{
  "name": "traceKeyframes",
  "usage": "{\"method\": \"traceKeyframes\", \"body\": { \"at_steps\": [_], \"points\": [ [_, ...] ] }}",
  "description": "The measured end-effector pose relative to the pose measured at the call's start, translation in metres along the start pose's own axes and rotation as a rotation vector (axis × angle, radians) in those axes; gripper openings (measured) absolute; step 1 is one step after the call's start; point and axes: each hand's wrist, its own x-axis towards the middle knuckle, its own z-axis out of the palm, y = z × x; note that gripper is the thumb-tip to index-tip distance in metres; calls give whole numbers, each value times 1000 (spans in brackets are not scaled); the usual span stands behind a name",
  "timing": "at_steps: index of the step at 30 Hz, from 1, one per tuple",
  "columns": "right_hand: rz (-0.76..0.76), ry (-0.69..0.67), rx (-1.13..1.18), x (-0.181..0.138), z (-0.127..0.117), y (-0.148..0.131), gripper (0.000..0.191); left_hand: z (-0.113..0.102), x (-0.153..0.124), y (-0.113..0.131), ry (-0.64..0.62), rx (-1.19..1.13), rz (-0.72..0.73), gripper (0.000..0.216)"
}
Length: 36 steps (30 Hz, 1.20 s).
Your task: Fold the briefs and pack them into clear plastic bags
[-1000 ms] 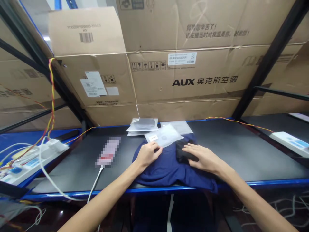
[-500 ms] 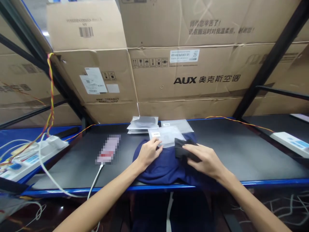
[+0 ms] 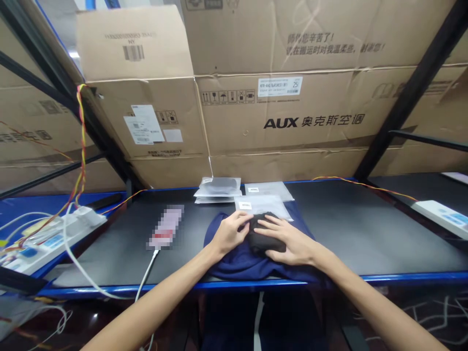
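**Both hands on a small black bundle at the bench edge**

Nearest the camera, 2 bare forearms reach in over the blue front lip of the bench (image 3: 402, 278). The right hand (image 3: 288, 241) lies flat over a small folded black cloth (image 3: 260, 239), fingers spread and pressing down rather than curled around it, so it looks like it's pinning the cloth in place. The left hand (image 3: 228, 234) meets the same bundle from the other side, fingertips pinching at its left end, right beside the mouth of a clear plastic bag (image 3: 263, 204). Can't tell if it actually has the bag's edge too.

The black cloth sits on a spread navy garment (image 3: 237, 261) that drapes toward the front edge, kind of a soft work pad.

Just behind, 2 more flat bags: a filled stack (image 3: 218, 187) and an empty-looking one (image 3: 268, 189), within easy reach. A phone (image 3: 164, 233) lies to the left, plugged into a white cable (image 3: 144, 278). Further left, power strips (image 3: 54, 234). Cardboard boxes (image 3: 278, 117) wall off the back.
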Motion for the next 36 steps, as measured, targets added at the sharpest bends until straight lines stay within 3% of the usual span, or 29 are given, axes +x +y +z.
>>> {"method": "traceKeyframes", "body": {
  "at_steps": [3, 7, 15, 20, 25, 29, 32, 36],
  "points": [
    [35, -31, 22, 1, 2, 5, 66, -1, 1, 2, 1, -84, -34, 29],
    [130, 48, -7, 8, 9, 2, 60, -3, 2, 5, 22, -113, -63, 22],
    [547, 58, -223, 41, 10, -12, 46, -1, 0, 3, 4, -140, -5, 22],
    [638, 74, -262, 56, 14, -16, 47, 0, 0, 4, -20, -136, 54, 24],
    [616, 39, -219, 48, 10, -14, 58, -4, 1, 6, -35, -168, -35, 20],
    [362, -69, -43, 23, -3, -1, 69, -8, 3, 8, -39, -165, -72, 16],
    [234, -91, -11, 11, -8, 7, 66, -9, 4, 7, -22, -150, -91, 10],
    [286, -55, -161, 22, 1, 8, 61, -7, 2, 6, -26, -128, -58, 11]
  ]
}}
